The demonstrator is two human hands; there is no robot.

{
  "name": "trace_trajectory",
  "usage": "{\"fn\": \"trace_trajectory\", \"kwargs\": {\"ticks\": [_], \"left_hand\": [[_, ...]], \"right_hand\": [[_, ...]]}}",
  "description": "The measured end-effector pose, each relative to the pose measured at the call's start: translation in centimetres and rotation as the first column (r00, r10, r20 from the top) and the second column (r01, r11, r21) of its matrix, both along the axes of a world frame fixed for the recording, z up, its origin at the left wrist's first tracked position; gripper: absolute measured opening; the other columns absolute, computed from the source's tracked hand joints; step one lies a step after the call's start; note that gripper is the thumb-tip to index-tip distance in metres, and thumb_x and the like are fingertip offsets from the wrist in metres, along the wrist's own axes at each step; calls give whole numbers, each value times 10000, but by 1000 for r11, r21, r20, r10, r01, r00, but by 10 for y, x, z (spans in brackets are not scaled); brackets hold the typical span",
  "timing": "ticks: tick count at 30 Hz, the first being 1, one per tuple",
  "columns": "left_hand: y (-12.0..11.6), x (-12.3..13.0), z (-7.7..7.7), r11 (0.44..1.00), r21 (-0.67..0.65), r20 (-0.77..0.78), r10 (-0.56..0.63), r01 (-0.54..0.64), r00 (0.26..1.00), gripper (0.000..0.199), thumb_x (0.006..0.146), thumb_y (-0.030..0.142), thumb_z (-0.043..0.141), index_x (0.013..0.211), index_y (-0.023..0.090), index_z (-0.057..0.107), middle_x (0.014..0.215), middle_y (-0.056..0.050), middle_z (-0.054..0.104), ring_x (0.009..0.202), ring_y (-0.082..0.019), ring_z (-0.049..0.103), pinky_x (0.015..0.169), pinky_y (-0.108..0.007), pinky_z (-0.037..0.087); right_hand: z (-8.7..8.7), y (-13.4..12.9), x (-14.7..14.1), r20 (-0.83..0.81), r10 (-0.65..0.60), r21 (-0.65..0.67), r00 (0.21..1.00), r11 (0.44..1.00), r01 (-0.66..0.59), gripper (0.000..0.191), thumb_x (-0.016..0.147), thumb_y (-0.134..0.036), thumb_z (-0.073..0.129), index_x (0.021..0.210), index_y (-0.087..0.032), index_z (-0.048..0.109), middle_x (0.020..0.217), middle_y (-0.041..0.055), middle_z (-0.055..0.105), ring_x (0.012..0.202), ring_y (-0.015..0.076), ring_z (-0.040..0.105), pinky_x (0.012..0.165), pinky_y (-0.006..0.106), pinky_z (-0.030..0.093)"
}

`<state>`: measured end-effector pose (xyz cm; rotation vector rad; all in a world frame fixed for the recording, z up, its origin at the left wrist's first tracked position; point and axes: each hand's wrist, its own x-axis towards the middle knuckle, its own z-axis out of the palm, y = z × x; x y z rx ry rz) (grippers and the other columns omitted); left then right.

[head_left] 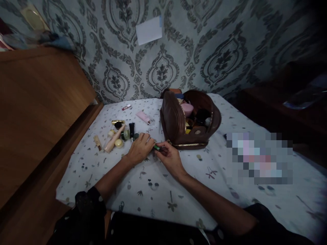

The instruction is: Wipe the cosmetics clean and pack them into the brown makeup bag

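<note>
In the head view, my right hand pinches a small green-and-dark cosmetic tube above the patterned sheet. My left hand is curled at the tube's other end, with its back turned up and its fingertips hidden. Close by on the right, a brown makeup bag stands unzipped, with cosmetics and a pink item inside. Left of my hands lie a black tube, a small greenish jar, a makeup brush and a round yellow container.
Farther back lie a pink tube, a gold tube and a small pink-red item. A wooden cabinet borders the left side. A blurred-out object lies at the right. A patterned wall closes the back.
</note>
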<state>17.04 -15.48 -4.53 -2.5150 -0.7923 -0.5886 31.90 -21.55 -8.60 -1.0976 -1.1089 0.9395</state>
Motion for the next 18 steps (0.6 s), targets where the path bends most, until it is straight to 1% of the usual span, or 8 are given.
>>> {"fn": "trace_trajectory", "kwargs": {"ticks": [4, 8, 11, 14, 16, 18], "left_hand": [[12, -8, -2, 995, -40, 20, 92, -91, 996, 247, 1017, 252, 406, 852, 186, 577, 939, -84, 571, 894, -227, 507, 729, -330, 442], [23, -20, -1, 978, -79, 1, 194, -193, 981, 262, 1025, 259, 381, 882, 185, 588, 956, -82, 580, 914, -231, 512, 780, -351, 456], [28, -29, 0, 950, -130, -13, 286, -286, 958, 272, 1029, 264, 366, 915, 178, 596, 979, -89, 585, 950, -237, 522, 797, -355, 457], [30, -33, 3, 905, -187, -58, 378, -382, 924, 298, 1037, 282, 342, 949, 165, 602, 1010, -102, 597, 996, -248, 537, 804, -349, 450], [32, -34, 6, 877, -212, -84, 423, -431, 902, 313, 1041, 292, 333, 952, 162, 603, 1012, -108, 612, 1004, -255, 554, 782, -342, 445], [34, -35, 10, 862, -224, -94, 444, -454, 891, 312, 1041, 297, 344, 941, 160, 606, 991, -109, 634, 975, -256, 580, 739, -332, 437]], "right_hand": [[-1, 2, 1, 0, -18, -39, 1000, 999, 18, 225, 678, -318, 710, 858, -210, 628, 860, 30, 703, 766, 184, 675, 738, 324, 567], [1, 1, 1, -6, -16, -42, 1000, 999, 15, 248, 678, -357, 732, 848, -212, 624, 862, 30, 698, 747, 178, 665, 714, 311, 565], [5, -1, 2, 6, 0, -38, 1000, 999, 1, 276, 708, -422, 739, 848, -210, 630, 862, 33, 689, 724, 175, 655, 688, 308, 563], [9, -3, 3, 6, 24, -16, 1000, 1000, -24, 316, 753, -501, 717, 846, -209, 639, 878, 43, 681, 726, 184, 663, 697, 328, 572], [9, -4, 4, 11, 26, -12, 1000, 1000, -26, 348, 761, -539, 708, 847, -210, 639, 872, 47, 680, 736, 194, 674, 710, 342, 579], [8, -4, 4, 23, 9, -30, 1000, 1000, -9, 368, 756, -547, 712, 887, -210, 640, 857, 49, 686, 753, 206, 688, 715, 347, 583]]}}
